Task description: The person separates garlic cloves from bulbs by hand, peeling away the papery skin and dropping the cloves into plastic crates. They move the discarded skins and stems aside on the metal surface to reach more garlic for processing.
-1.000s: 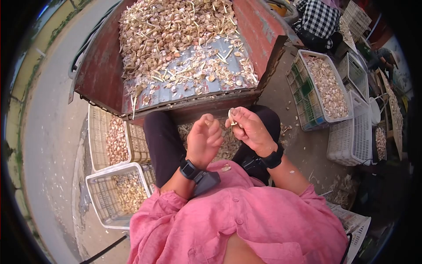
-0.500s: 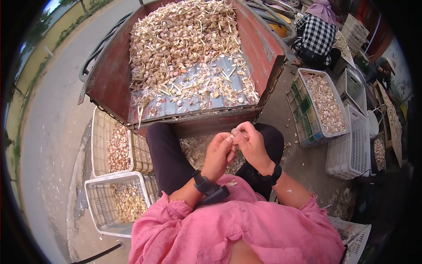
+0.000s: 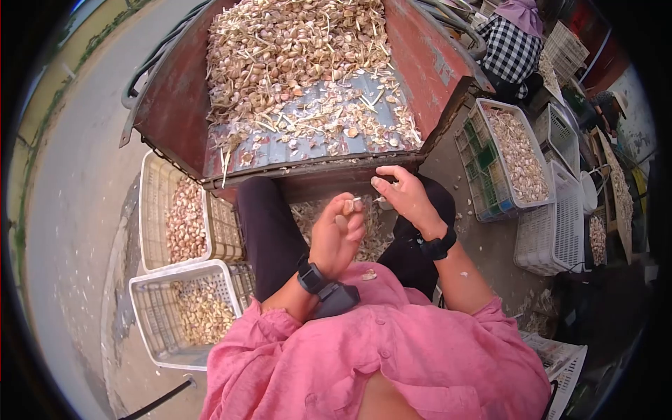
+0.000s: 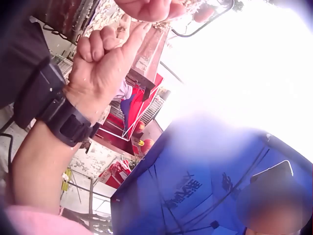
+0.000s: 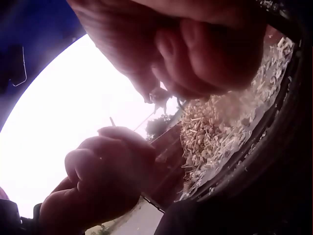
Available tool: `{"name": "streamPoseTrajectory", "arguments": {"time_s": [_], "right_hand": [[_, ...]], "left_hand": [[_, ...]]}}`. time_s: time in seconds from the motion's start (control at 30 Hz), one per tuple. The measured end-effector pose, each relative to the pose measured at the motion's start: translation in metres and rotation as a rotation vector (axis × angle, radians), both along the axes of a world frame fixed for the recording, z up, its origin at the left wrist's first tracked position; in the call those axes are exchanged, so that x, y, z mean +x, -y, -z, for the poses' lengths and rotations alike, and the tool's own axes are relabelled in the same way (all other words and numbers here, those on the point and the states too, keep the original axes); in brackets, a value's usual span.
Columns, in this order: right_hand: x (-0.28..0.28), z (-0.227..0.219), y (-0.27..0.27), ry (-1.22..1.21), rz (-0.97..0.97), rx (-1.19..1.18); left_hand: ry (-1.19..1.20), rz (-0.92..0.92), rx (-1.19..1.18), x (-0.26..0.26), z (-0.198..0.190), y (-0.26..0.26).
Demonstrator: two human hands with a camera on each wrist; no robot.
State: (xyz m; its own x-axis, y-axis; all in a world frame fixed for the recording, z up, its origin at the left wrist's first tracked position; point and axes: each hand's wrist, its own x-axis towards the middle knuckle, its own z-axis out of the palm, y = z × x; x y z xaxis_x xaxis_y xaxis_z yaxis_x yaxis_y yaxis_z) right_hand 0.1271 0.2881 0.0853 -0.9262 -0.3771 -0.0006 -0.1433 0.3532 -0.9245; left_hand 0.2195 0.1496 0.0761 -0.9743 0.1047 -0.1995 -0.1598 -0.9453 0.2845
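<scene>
In the head view my left hand (image 3: 336, 241) is raised over my lap, fingers curled, pinching a garlic clove (image 3: 349, 206) between thumb and fingertips. Beside it, a little apart, is my right hand (image 3: 411, 203), palm down. The right wrist view shows its fingertips pinching a torn scrap of garlic skin (image 5: 159, 97). Before my knees a heap of garlic (image 3: 294, 56) fills the back of a red metal cart bed (image 3: 441, 56), with loose husks and stems over its front floor.
At my left stand a crate of unpeeled cloves (image 3: 145, 210) and a crate of paler cloves (image 3: 133, 308). To the right is another garlic-filled crate (image 3: 553, 199) beside an upright white crate (image 3: 549, 238). A person in a checked shirt (image 3: 512, 52) sits behind.
My hands came together at the fingertips half a second ago, and now they have drawn apart. The right hand has moved right with a scrap of skin; the left keeps the clove.
</scene>
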Motion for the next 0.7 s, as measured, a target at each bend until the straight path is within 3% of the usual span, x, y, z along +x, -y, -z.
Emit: {"name": "streamPoseTrajectory", "arguments": {"time_s": [0.07,0.13,0.17,0.27,0.3,0.33,0.4,0.47,0.53,0.6,0.67,0.7], "right_hand": [[-0.014,0.004,-0.008,-0.236,0.102,0.227],[-0.014,-0.008,0.001,-0.183,0.027,0.063],[-0.007,-0.015,0.012,-0.340,-0.052,0.103],[0.026,-0.030,0.054,-0.699,-0.340,0.289],[0.023,-0.031,0.060,-0.706,-0.335,0.295],[0.019,-0.032,0.066,-0.594,-0.367,0.184],[-0.006,-0.034,0.072,-0.376,-0.364,0.058],[-0.060,-0.045,0.069,-0.247,-0.314,0.138],[-0.129,-0.030,0.069,-0.055,-0.184,0.127],[-0.198,-0.011,0.080,-0.114,-0.083,0.135],[-0.256,0.006,0.103,-0.063,-0.027,0.195],[-0.281,0.018,0.116,-0.070,-0.041,0.198]], "left_hand": [[0.025,-0.006,0.083,-0.005,0.015,0.006],[0.258,-0.034,-0.050,-0.006,0.028,0.007],[0.203,0.015,0.033,-0.007,0.036,0.009],[0.302,0.034,0.147,-0.012,-0.010,0.013],[0.389,-0.093,0.154,-0.014,-0.008,0.017],[0.382,-0.088,0.157,-0.014,0.005,0.029],[0.087,-0.029,0.652,-0.009,0.043,0.068],[0.203,-0.215,0.718,0.001,0.034,0.114],[0.134,-0.426,0.812,0.015,0.044,0.179],[0.043,-0.778,0.742,0.031,0.069,0.256],[0.046,-1.022,0.723,0.032,0.049,0.295],[0.038,-1.034,0.730,0.033,0.060,0.306]]}}
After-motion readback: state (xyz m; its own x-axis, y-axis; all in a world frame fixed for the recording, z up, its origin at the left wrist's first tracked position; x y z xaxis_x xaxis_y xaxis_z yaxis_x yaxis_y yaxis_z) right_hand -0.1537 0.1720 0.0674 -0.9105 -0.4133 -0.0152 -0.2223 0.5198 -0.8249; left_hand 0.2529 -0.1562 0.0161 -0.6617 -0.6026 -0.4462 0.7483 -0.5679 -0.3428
